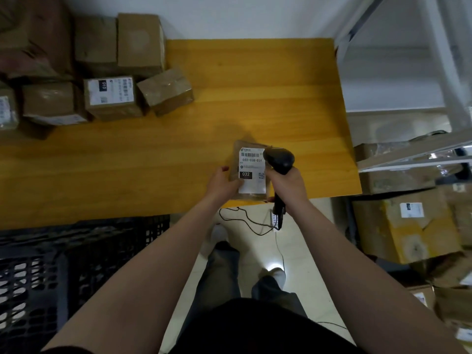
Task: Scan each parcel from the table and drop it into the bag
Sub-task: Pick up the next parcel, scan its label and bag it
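head: parcel [251,169] in left hand [222,183]

I wear a black top [255,325] whose sleeves end above the elbow, so both my forearms [143,277] are uncovered. My trousers [222,272] are dark grey, long and rather wide at the legs. On my feet I have pale, whitish shoes [219,232] with rounded toes.
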